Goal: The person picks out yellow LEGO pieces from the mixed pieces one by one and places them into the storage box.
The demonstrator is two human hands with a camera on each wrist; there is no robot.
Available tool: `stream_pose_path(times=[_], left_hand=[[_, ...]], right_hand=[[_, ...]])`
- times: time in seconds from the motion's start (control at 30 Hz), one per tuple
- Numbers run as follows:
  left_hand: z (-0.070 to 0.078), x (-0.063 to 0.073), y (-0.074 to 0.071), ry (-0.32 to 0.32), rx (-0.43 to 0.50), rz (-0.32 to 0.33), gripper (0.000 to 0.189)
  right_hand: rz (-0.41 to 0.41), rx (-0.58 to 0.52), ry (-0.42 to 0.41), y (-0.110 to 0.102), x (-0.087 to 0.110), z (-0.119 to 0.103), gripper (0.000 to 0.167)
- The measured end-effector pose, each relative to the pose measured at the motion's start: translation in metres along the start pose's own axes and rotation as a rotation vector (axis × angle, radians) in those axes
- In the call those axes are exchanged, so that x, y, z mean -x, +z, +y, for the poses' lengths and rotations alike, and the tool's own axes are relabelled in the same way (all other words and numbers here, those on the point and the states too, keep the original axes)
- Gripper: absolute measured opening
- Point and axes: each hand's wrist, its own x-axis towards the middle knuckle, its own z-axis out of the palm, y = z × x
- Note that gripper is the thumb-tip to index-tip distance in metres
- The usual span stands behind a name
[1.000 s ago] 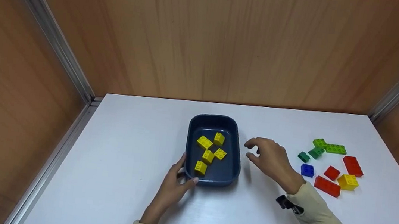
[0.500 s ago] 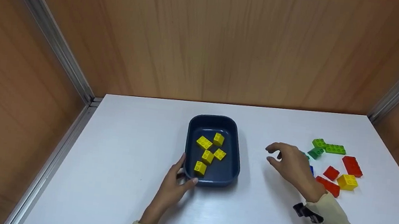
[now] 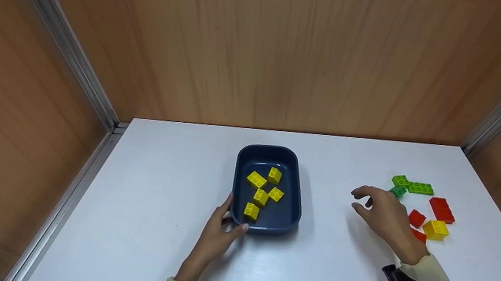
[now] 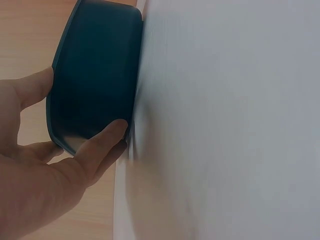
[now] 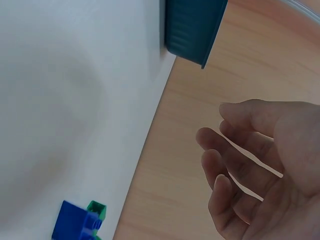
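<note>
A dark blue rectangular tray (image 3: 283,216) with several yellow toy bricks (image 3: 261,197) in it stands mid-table. My left hand (image 3: 215,236) grips its near left corner; in the left wrist view, fingers lie against the tray's wall (image 4: 100,60) and the thumb is at its rim. To the right of the tray, my right hand (image 3: 385,217) is above the table, fingers loosely bent with nothing between them. Beyond and beside it lie green bricks (image 3: 420,188), red bricks (image 3: 442,210) and one yellow brick (image 3: 436,230). A blue brick (image 5: 71,221) appears in the right wrist view, hidden from the head view.
The white table (image 3: 165,182) has a wooden panel (image 3: 288,60) behind it and another panel (image 3: 20,133) at the left. Metal rails (image 3: 72,49) run along the corners. The loose bricks are grouped on the right side of the table.
My right hand has moved right, from beside the tray to over the near side of the loose bricks, covering some of them. The left hand and tray have stayed put.
</note>
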Motion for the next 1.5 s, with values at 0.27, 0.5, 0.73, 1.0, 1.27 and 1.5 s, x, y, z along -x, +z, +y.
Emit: stream_pose_path(times=[0.27, 0.5, 0.73, 1.0, 1.27, 1.5], left_hand=[[0.000, 0.000, 0.000, -0.017, -0.008, 0.002, 0.089], [0.000, -0.001, -0.001, -0.005, -0.012, 0.001, 0.089], [-0.001, 0.001, -0.001, 0.001, -0.015, -0.002, 0.089], [-0.002, 0.001, 0.000, 0.019, -0.015, -0.006, 0.088], [-0.003, -0.001, -0.001, 0.057, -0.006, -0.017, 0.087], [-0.003, 0.000, -0.001, 0.025, -0.008, -0.004, 0.088]], right_hand=[[0.032, -0.017, 0.030, -0.009, 0.013, 0.018, 0.028], [0.034, -0.024, 0.079, -0.016, 0.021, 0.033, 0.032], [0.053, -0.008, 0.143, -0.020, 0.031, 0.048, 0.036], [0.109, 0.028, 0.144, -0.022, 0.043, 0.063, 0.039], [0.179, 0.020, 0.155, -0.027, 0.055, 0.079, 0.041], [0.132, -0.005, 0.267, -0.034, 0.065, 0.092, 0.046]])
